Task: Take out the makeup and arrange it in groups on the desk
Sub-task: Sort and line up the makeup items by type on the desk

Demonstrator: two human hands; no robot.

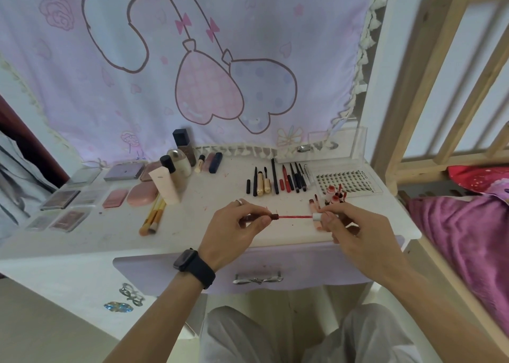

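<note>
While the left hand (234, 227) is pinching the gloss tube (273, 216), the right hand (355, 230) is pinching its wand (294, 217) at the tube's 3 o'clock.

Bare desk (217, 186) runs up the frame's centre, between the upright bottles (179, 167) on its left and the pencil row (281, 180) on its right. Further left, palettes (68, 200) and brushes (154, 219) cover the surface (all lying flat); at right, standing lip tubes (334, 194) crowd against the lash tray (349, 183).

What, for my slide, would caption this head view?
Left hand holds a lip gloss tube, right hand its wand, above the desk.
</note>
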